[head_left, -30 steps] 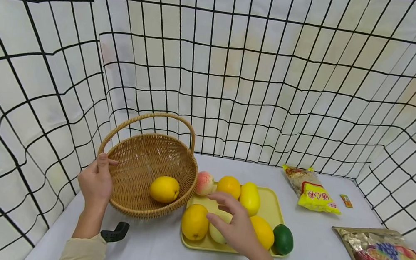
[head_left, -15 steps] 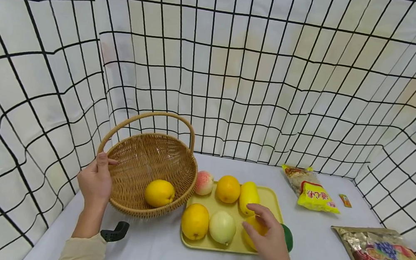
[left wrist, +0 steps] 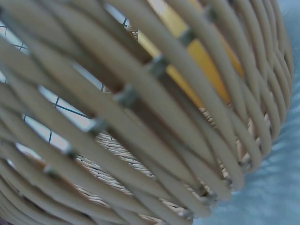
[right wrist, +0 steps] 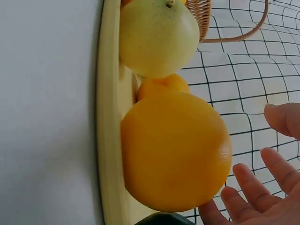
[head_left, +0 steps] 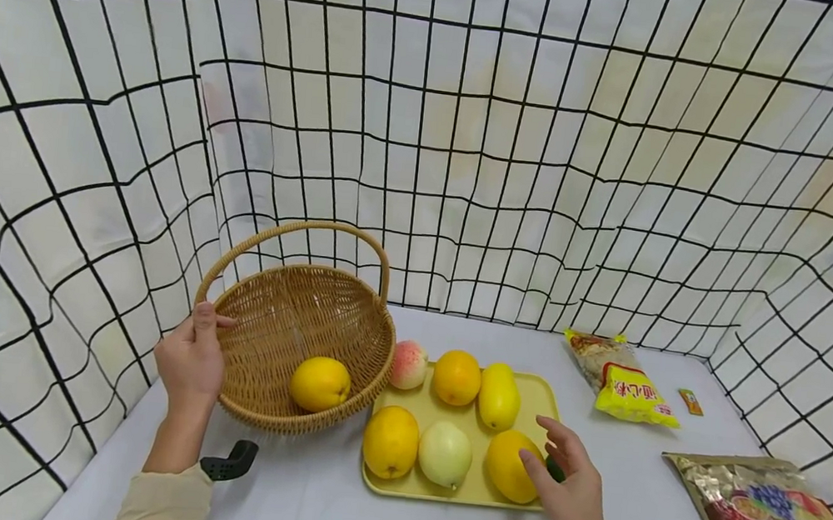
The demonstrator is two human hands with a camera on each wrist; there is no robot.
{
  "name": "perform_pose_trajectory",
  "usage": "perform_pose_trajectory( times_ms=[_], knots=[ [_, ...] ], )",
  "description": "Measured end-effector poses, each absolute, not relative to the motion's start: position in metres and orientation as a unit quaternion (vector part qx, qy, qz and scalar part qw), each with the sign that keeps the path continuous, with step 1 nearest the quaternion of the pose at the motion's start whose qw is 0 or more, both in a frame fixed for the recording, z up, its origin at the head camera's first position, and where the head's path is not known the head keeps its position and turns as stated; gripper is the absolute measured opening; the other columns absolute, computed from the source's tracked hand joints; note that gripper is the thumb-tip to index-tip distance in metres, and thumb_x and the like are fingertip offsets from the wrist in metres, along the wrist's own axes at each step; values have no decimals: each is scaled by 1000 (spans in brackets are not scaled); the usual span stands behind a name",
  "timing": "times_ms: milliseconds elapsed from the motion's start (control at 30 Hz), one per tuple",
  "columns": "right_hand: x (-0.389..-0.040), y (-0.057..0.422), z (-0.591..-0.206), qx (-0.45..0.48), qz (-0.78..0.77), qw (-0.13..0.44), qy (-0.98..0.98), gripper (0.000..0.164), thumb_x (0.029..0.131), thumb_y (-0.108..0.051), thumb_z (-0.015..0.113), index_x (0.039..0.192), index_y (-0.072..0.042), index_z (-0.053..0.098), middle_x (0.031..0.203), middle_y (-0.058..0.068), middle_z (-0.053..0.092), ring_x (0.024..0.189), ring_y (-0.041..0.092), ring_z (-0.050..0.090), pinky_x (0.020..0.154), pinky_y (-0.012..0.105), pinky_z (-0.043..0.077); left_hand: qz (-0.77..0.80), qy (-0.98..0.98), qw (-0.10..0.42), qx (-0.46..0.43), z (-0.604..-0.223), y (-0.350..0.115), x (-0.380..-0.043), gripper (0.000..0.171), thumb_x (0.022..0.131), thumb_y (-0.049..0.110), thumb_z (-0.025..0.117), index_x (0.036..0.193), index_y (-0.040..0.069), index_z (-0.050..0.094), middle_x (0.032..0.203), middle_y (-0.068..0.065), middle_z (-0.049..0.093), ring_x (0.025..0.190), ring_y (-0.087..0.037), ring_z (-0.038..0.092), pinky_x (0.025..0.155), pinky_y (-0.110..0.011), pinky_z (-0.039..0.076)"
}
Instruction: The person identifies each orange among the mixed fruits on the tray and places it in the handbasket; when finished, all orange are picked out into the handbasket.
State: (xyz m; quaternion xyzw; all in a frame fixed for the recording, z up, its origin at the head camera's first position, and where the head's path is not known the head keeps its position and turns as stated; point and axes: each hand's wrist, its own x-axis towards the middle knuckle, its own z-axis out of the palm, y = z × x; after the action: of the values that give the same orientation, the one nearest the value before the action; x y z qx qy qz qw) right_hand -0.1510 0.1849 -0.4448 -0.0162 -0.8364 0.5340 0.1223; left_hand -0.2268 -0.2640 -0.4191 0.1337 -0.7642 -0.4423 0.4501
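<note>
My left hand (head_left: 192,360) grips the left rim of a wicker basket (head_left: 306,308) by the foot of its arched handle. The basket tilts toward me, with one yellow fruit (head_left: 320,385) inside. In the left wrist view its woven wall (left wrist: 140,93) fills most of the picture. My right hand (head_left: 575,493), fingers spread and holding nothing, hovers at the right end of a yellow tray (head_left: 469,498). Its thumb overlaps a large orange-yellow fruit (head_left: 513,467), while the palm side covers most of a dark green fruit (head_left: 555,467). The right wrist view shows the orange-yellow fruit (right wrist: 176,152) beside the fingers.
Also on the tray are a pale green fruit (head_left: 445,455), a yellow fruit (head_left: 391,442), an orange (head_left: 457,378) and a long yellow fruit (head_left: 500,396). A peach (head_left: 409,366) sits by the basket. Bags (head_left: 630,389) lie right; black netting (head_left: 470,173) surrounds the table.
My right hand has moved right across the tray, from over the pale green fruit to the dark green one. The fruit in the basket has rolled slightly left. My left hand keeps its grip.
</note>
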Motion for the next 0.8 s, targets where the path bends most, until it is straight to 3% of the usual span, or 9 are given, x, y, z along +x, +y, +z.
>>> perform_pose_trajectory(
  times_ms=[167,367,500,800],
  knots=[
    [-149,181,-449,0,545,131,-828,49,85,-8,77,129,-13,58,136,4,55,125,25,50,101,33,43,-440,-767,445,140,-418,-264,-227,62,103,48,41,81,1,76,37,7,31,35,-9,19,36,-25,14],
    [-149,175,-457,17,533,124,-837,54,81,-4,80,129,-11,58,134,7,56,123,31,52,100,43,44,-442,-767,441,147,-418,-264,-225,62,103,47,41,81,1,76,38,7,31,36,-9,19,37,-24,14],
    [-150,172,-463,17,496,89,-864,59,80,-12,82,132,-13,56,135,7,56,124,31,53,100,50,44,-443,-767,441,147,-418,-264,-226,62,103,47,41,81,1,75,38,7,30,36,-9,19,37,-24,14],
    [-149,166,-469,34,435,46,-898,74,73,-26,88,137,-17,52,138,6,52,124,27,51,104,53,39,-443,-765,445,141,-417,-264,-227,62,103,47,41,80,1,76,38,7,30,36,-9,19,38,-24,13]
  ],
)
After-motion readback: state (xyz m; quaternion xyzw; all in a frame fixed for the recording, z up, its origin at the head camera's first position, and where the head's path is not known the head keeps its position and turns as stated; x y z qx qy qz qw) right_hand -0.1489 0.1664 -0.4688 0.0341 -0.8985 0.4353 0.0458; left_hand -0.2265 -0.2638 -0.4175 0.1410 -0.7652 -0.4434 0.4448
